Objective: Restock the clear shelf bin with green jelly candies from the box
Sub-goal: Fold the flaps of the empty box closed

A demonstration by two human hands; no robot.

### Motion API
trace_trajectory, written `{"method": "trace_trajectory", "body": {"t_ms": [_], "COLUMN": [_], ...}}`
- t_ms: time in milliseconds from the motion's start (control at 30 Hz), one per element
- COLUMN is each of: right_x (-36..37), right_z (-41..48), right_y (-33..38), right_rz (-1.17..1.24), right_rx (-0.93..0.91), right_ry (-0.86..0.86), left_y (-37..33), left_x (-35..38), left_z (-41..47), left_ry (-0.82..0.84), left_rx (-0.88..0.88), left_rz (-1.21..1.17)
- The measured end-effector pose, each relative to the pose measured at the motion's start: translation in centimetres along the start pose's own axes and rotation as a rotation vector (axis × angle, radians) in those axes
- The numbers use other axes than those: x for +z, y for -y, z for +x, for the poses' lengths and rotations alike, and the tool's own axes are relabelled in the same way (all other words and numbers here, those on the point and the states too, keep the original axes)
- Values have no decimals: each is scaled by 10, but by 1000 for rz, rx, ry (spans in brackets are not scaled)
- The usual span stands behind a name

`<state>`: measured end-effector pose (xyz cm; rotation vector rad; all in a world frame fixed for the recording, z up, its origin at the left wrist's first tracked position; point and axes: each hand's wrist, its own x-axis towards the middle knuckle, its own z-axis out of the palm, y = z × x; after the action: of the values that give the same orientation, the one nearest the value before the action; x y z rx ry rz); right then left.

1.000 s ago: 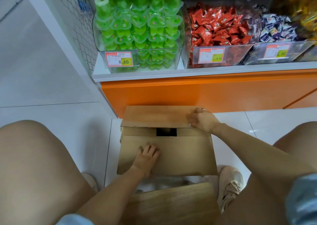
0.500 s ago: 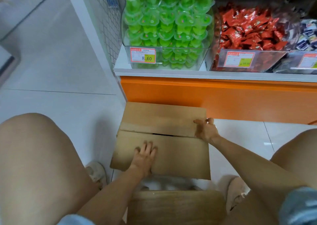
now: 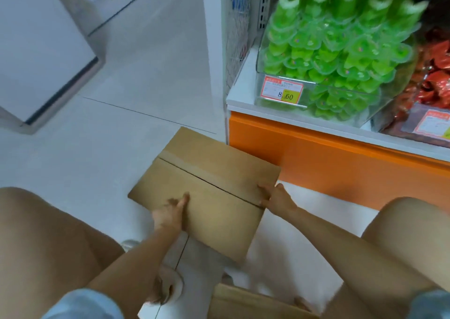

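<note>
While the person crouches, the left knee [image 3: 48, 233] and right knee [image 3: 409, 233] frame the near view, with a shoe [image 3: 170, 285] and a loose cardboard piece [image 3: 255, 304] low between them. Just beyond, the box [image 3: 219, 172] sits on the white floor [image 3: 121, 148], turned at an angle, both top flaps down and meeting along a dark seam. The left hand [image 3: 169, 215] rests on the near flap close to its near-left edge, its grip wide, fingers laid out flat though blurred. The right hand [image 3: 276, 199] touches the box's right edge where the seam ends; whether its grip curls round that edge cannot be told. Left of the box the floor lies open as far as a white cabinet [image 3: 36, 50]. The box's far right corner comes close to the orange base [image 3: 341, 162] of the shelf [image 3: 243, 104]. On the shelf stands the clear bin [image 3: 260, 50], near the shelf's left end beside a wire mesh panel [image 3: 235, 26], heaped above its rim with green jelly candies [image 3: 341, 50] and carrying a price tag [image 3: 282, 91]. Red-wrapped sweets [image 3: 435, 80] sit to its right.
</note>
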<state>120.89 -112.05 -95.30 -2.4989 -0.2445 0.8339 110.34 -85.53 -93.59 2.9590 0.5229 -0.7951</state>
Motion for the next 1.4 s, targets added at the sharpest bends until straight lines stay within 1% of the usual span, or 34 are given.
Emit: {"method": "trace_trajectory", "body": {"t_ms": [67, 133, 200, 267, 333, 400, 433, 500, 533, 633, 733, 867, 933, 967, 1067, 1167, 1300, 1400], "right_x": [8, 14, 17, 21, 22, 24, 25, 29, 32, 33, 34, 36, 43, 45, 47, 48, 48, 43], "right_z": [7, 16, 25, 36, 44, 55, 61, 79, 89, 103, 115, 123, 133, 137, 154, 171, 186, 196], "right_y": [18, 34, 50, 65, 84, 100, 105, 108, 108, 123, 137, 163, 173, 179, 187, 192, 206, 212], "right_rz": [-36, -114, -265, -453, -655, -808, -864, -872, -873, -913, -881, -822, -831, -808, -636, -580, -647, -676], "right_rx": [-43, -94, -170, -264, -381, -489, -514, -567, -554, -564, -556, -500, -499, -481, -415, -373, -296, -247], "right_ry": [43, 105, 139, 91, 22, -28, -30, -29, -2, 7, 69, 16, -10, -42, -142, -184, -221, -228], "left_y": [19, 41, 58, 72, 78, 79, 77, 77, 78, 82, 85, 97, 106, 110, 117, 119, 118, 117], "left_x": [1, -2, -6, -9, -14, -15, -13, -5, -2, 4, 1, -18, -30, -35, -48, -60, -72, -85], "left_z": [7, 17, 28, 35, 38, 42, 44, 47, 49, 52, 60, 83, 99, 108, 138, 171, 213, 242], "left_ry": [24, 22, 59, 57, 75, 88, 92, 91, 85, 57, 58, 44, 24, 6, -69, -111, -147, -116], "left_rx": [-172, -253, -302, -314, -280, -237, -205, -140, -120, -126, -162, -182, -170, -161, -130, -96, -53, 16], "left_rz": [-197, -354, -488, -648, -758, -733, -670, -514, -450, -323, -259, -210, -203, -195, -160, -171, -167, -155]}}
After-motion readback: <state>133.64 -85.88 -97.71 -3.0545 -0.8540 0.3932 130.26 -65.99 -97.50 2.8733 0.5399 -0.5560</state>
